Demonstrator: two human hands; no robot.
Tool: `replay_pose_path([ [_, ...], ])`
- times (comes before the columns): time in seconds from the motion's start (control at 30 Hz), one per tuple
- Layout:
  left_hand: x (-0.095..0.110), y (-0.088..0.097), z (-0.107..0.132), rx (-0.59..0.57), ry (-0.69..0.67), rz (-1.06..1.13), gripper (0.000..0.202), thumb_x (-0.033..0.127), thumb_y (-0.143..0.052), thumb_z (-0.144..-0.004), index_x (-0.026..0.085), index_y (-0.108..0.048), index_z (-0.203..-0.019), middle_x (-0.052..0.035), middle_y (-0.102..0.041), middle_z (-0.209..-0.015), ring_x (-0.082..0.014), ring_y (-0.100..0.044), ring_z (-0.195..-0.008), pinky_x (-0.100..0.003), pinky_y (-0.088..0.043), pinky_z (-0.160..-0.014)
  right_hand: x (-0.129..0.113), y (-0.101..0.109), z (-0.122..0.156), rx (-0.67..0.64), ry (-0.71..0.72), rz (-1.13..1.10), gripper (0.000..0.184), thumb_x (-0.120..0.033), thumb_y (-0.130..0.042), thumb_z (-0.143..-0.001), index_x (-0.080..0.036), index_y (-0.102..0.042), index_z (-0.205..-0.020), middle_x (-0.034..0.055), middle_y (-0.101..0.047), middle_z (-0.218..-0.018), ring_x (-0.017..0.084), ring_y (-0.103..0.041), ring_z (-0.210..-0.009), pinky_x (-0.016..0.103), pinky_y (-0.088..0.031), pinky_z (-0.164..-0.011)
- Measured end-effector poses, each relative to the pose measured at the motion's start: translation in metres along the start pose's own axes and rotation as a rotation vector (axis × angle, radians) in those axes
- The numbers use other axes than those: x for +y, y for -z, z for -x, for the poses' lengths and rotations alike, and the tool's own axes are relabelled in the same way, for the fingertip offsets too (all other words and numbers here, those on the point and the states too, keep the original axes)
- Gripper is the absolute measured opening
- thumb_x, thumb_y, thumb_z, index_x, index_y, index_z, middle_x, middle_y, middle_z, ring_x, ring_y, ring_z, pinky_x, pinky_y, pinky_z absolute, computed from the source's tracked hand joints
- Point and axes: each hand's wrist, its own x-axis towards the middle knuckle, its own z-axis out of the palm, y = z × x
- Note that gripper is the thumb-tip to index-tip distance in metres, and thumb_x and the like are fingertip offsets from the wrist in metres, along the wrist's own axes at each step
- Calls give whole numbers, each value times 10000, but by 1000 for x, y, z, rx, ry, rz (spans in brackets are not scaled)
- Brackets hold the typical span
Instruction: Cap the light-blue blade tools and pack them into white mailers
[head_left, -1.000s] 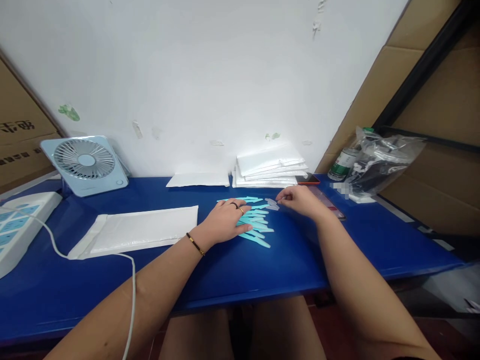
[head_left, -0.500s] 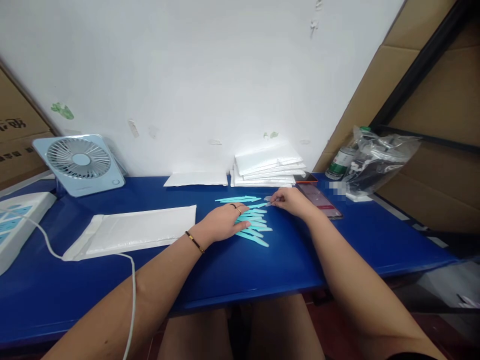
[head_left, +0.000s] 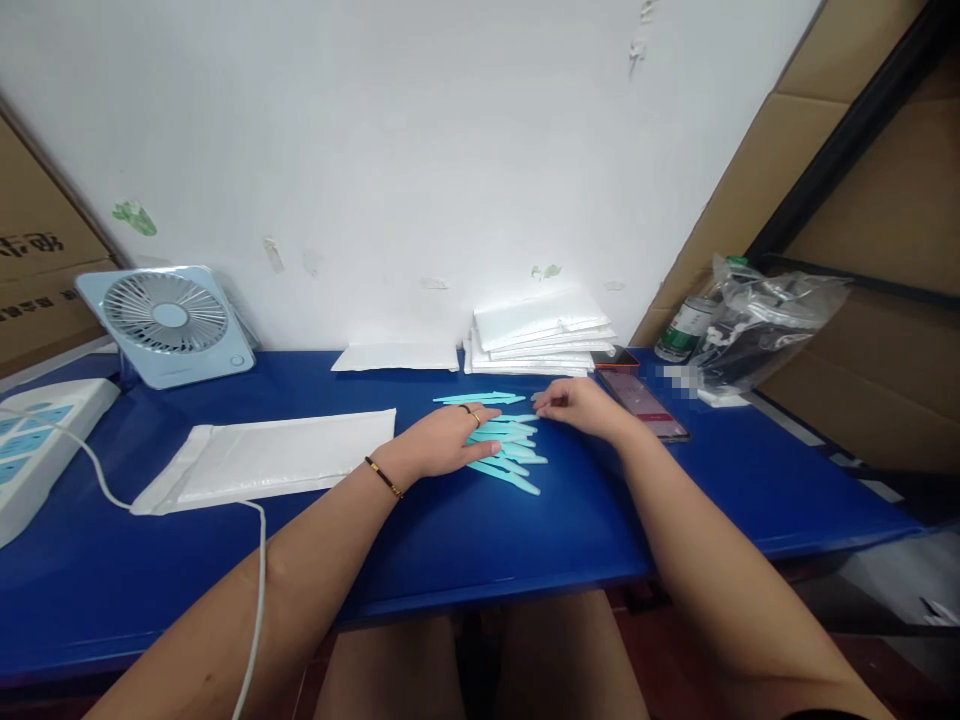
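Several thin turquoise plastic strips (head_left: 507, 462) lie fanned out on the blue table (head_left: 570, 520). My left hand (head_left: 447, 436) rests flat on the strips, fingers stretched out, with rings on two fingers and a dark bracelet at the wrist. My right hand (head_left: 576, 407) lies just right of the pile, its fingers curled and pinched at the strips' far ends. What it pinches is too small to make out. Two more turquoise strips (head_left: 472, 399) lie a little farther back.
A white padded envelope (head_left: 274, 460) lies left of my hands, with a stack of white envelopes (head_left: 536, 340) at the wall. A phone (head_left: 643, 404) sits right of my right hand. A small fan (head_left: 169, 322), a white cable (head_left: 255, 560), a bottle and a plastic bag (head_left: 757, 325) stand around.
My right hand has slid left and lower, onto the table beside the strips. The small greyish piece near its fingertips is no longer visible. My left hand has stayed on the pile.
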Motion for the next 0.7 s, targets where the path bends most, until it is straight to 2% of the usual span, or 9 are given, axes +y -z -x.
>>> replay_pose_path([
  [0.07, -3, -2, -1, 35, 11, -41, 675, 629, -282, -878, 205, -345, -1399, -78, -376, -1448, -246, -395, -1282, -334, -337, -1014, 5, 8, 2, 98, -72, 83, 148, -198, -600, -736, -180, -713, -830, 37, -705, -788, 158, -619, -672, 250, -456, -626],
  [0.13, -7, -5, -3, 56, 29, -73, 690, 642, -274, -873, 199, -348, -1397, -81, -307, -1484, -253, -366, -1305, -344, -327, -1025, 10, 13, 4, 141, -116, 169, 160, -191, -610, -722, -183, -708, -848, 38, -695, -773, 162, -611, -665, 255, -451, -622],
  [0.2, -9, -7, -5, 62, 40, -95, 706, 653, -270, -868, 192, -349, -1397, -87, -292, -1490, -255, -351, -1316, -351, -320, -1033, 12, 14, 4, 113, -119, 202, 164, -211, -643, -701, -188, -709, -850, 35, -690, -765, 167, -608, -665, 257, -445, -617],
  [0.37, -10, -8, -6, 66, 14, -117, 712, 655, -279, -865, 176, -370, -1385, -95, -411, -1423, -249, -383, -1295, -346, -318, -1040, 14, 4, -1, 39, -73, 83, 108, -208, -626, -727, -194, -723, -772, 26, -712, -779, 167, -633, -715, 249, -453, -656],
  [0.53, -6, -7, -6, 25, 2, -85, 735, 666, -280, -858, 175, -342, -1401, -93, -387, -1440, -249, -394, -1287, -332, -323, -1034, 20, -8, -6, 40, -3, -49, 118, -223, -635, -725, -193, -728, -791, 34, -720, -863, 162, -636, -736, 251, -469, -669],
  [0.7, 1, -3, -5, -9, 12, -39, 741, 665, -257, -864, 181, -305, -1422, -88, -364, -1455, -247, -380, -1297, -325, -308, -1042, 15, -18, -12, 40, 42, -58, 138, -270, -637, -737, -187, -732, -793, 33, -691, -789, 153, -610, -691, 252, -460, -648],
])
